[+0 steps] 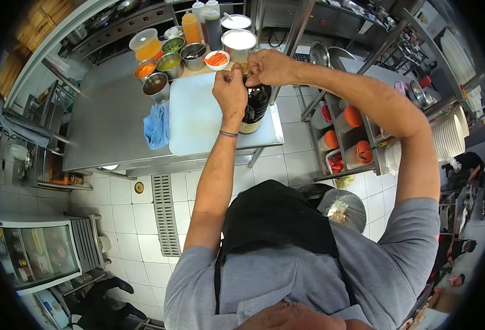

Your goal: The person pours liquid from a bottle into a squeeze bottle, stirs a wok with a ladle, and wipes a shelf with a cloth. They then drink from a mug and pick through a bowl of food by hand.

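A large dark bottle [258,103] with a pale label near its base stands at the right end of the white cutting board [194,122]. My left hand [231,94] is closed at the left side of the bottle's top, its thumb pointing up. From the right, my right hand [271,67] reaches across with its fingers pinched at the same top. Both hands nearly meet there, and they hide the bottle's neck and opening. A small yellowish bit shows between the fingers, too small to name. Left of the board lies a crumpled blue cloth [156,126].
Behind the board stand a bowl of carrot strips [217,59], several metal containers [169,63], an orange squeeze bottle [191,27] and a tub of white contents [239,40]. A metal post [299,30] rises behind my right hand. Shelves with orange-lidded jars [353,115] stand at right.
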Demonstrator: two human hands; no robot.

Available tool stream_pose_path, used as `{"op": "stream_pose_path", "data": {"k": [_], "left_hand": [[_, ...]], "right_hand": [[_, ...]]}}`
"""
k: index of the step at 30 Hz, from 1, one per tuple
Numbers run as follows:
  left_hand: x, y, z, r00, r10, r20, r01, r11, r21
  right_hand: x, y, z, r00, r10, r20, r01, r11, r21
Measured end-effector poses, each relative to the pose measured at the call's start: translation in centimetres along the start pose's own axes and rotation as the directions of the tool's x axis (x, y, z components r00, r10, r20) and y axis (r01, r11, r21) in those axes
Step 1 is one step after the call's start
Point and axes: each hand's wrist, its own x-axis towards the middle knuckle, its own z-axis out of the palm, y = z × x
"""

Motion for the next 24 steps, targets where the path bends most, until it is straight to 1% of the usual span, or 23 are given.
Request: {"op": "stream_pose_path", "data": {"k": [1, 4, 6, 7, 8, 9, 10, 12, 13, 14, 15, 16, 17, 18, 19, 21, 22, 23, 24], "left_hand": [[0.0, 0.0, 0.0, 1.000, -0.009, 0.005, 0.009, 1.000, -0.004], [0.2, -0.1, 0.0, 1.000, -0.028, 0.008, 0.029, 0.999, -0.022], [0.3, -0.3, 0.1, 1.000, -0.028, 0.012, 0.029, 0.999, -0.039], [0.2, -0.3, 0.0, 1.000, -0.024, 0.019, 0.025, 0.999, -0.049], [0.4, -0.5, 0.1, 1.000, -0.016, 0.027, 0.018, 0.998, -0.061], [0.8, -1.5, 0.5, 1.000, 0.001, 0.009, 0.000, 0.998, -0.069], [1.0, -1.7, 0.4, 0.998, 0.057, 0.019, -0.055, 0.991, -0.125], [1.0, -1.2, 0.4, 0.998, 0.014, 0.055, -0.009, 0.996, -0.086], [1.4, -1.2, 0.4, 0.998, 0.040, 0.053, -0.035, 0.994, -0.102], [1.7, -1.6, 0.6, 0.997, 0.044, 0.061, -0.037, 0.993, -0.111], [1.7, -2.1, 0.4, 0.996, 0.046, 0.080, -0.038, 0.994, -0.106], [1.9, -2.6, 0.5, 0.994, 0.050, 0.098, -0.040, 0.994, -0.100], [2.3, -2.9, 0.9, 0.992, 0.048, 0.117, -0.036, 0.994, -0.104], [2.6, -3.3, 1.0, 0.990, 0.048, 0.130, -0.034, 0.994, -0.104], [2.7, -3.6, 0.9, 0.989, 0.049, 0.142, -0.035, 0.994, -0.099], [2.6, -4.5, 0.8, 0.985, 0.060, 0.161, -0.045, 0.994, -0.095], [2.6, -4.9, 0.5, 0.983, 0.071, 0.169, -0.058, 0.995, -0.082], [2.4, -5.3, 0.2, 0.980, 0.082, 0.180, -0.070, 0.995, -0.073], [2.1, -5.8, -0.5, 0.976, 0.098, 0.195, -0.091, 0.995, -0.047]], "right_hand": [[0.0, 0.3, 0.2, 1.000, -0.021, -0.014, 0.022, 0.998, 0.052], [-0.7, 0.6, 0.7, 0.974, -0.203, -0.104, 0.194, 0.977, -0.090], [-0.5, 0.6, 1.0, 0.997, -0.035, -0.066, 0.046, 0.983, 0.176], [-0.6, 0.7, 1.1, 0.998, 0.051, -0.035, -0.038, 0.951, 0.307], [-0.1, 1.4, 0.2, 0.985, 0.090, 0.146, -0.163, 0.763, 0.626], [0.7, 2.5, -1.3, 0.947, 0.058, 0.317, -0.308, 0.457, 0.834], [0.5, 3.3, -2.2, 0.894, -0.037, 0.447, -0.443, 0.081, 0.893], [-1.4, 3.4, -3.6, 0.974, -0.040, 0.225, -0.228, -0.124, 0.966], [-1.8, 6.1, -2.9, 0.990, -0.052, 0.128, -0.134, -0.133, 0.982], [-3.8, 7.5, -2.4, 0.999, 0.002, 0.038, -0.037, -0.226, 0.973], [-5.9, 8.8, -0.4, 0.969, 0.245, 0.034, 0.022, -0.223, 0.975], [-8.0, 10.4, 1.9, 0.878, 0.478, 0.031, 0.077, -0.205, 0.976], [-10.8, 14.9, 6.0, 0.881, 0.471, -0.048, 0.088, -0.062, 0.994], [-13.8, 17.4, 9.8, 0.795, 0.605, -0.041, 0.048, 0.004, 0.999], [-17.4, 20.2, 14.3, 0.674, 0.739, -0.005, -0.036, 0.039, 0.999], [-25.2, 25.5, 22.4, 0.415, 0.907, 0.069, -0.191, 0.013, 0.982], [-29.6, 27.9, 26.0, 0.283, 0.956, 0.083, -0.215, -0.021, 0.976], [-34.8, 31.9, 30.5, 0.197, 0.979, 0.053, -0.140, -0.026, 0.990], [-39.5, 33.1, 32.4, -0.001, 1.000, -0.003, -0.191, 0.003, 0.982]]}}
